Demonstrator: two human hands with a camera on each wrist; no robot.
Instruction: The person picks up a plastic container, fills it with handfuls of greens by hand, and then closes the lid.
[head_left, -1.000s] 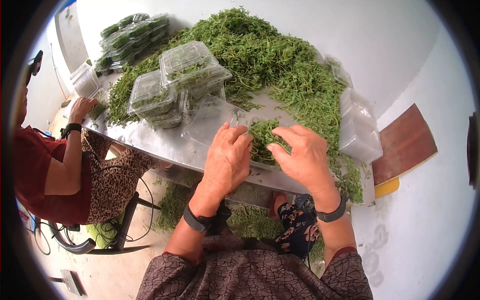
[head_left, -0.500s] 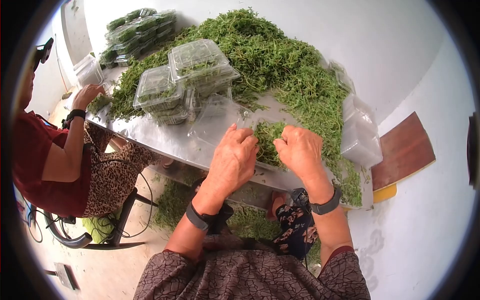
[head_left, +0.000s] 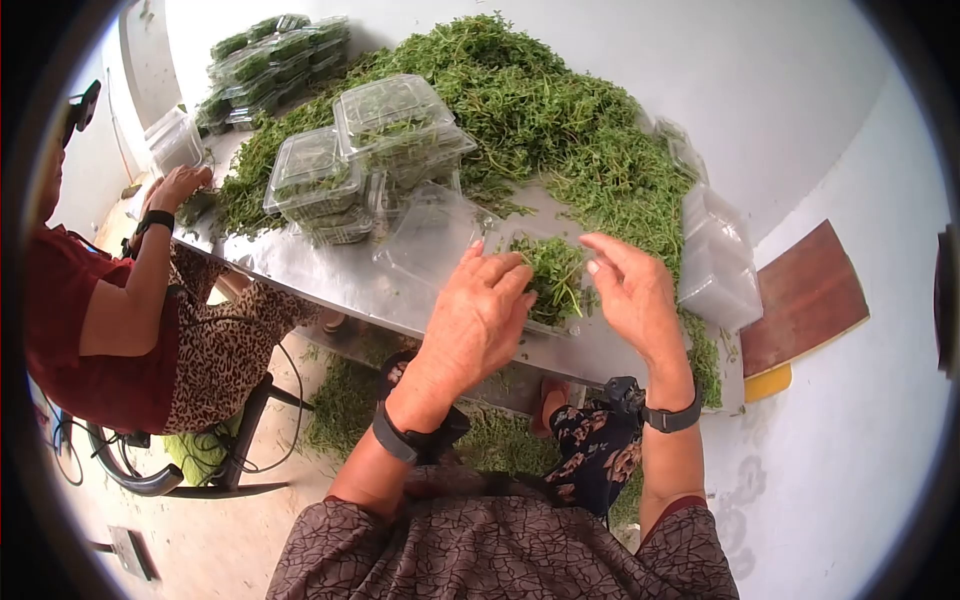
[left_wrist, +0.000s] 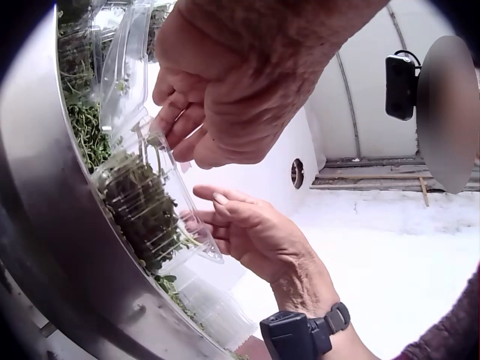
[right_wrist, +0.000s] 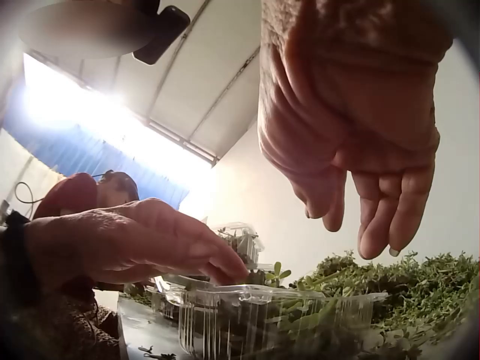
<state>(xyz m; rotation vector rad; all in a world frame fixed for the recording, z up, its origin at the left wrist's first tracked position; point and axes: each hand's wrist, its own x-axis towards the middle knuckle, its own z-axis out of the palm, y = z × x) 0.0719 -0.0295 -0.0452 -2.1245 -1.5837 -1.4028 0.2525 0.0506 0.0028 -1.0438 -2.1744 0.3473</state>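
A clear plastic clamshell box (right_wrist: 202, 322) stands at the table's near edge, its lid (head_left: 425, 240) folded back to the left. Leafy green sprigs (head_left: 553, 275) fill its base, some stems poking over the right side. My left hand (head_left: 480, 312) lies along the box's left side, fingers loosely bent, their tips over the rim and the greens in the right wrist view. To the right of the box hovers my right hand (head_left: 640, 297), thumb and fingers apart with nothing between them. In the left wrist view its fingertips are close to the box's end.
A big heap of greens (head_left: 500, 90) covers the back of the table. Filled boxes (head_left: 395, 110) are stacked left of centre, more (head_left: 275, 70) behind. Nested empty boxes (head_left: 715, 260) stand at right. Another person (head_left: 110, 310) sits working on the left.
The right hand, bunched over the greens half a second ago, has spread its fingers and drawn off to the right. Stems now stick up at the box's right side. The left hand has barely moved.
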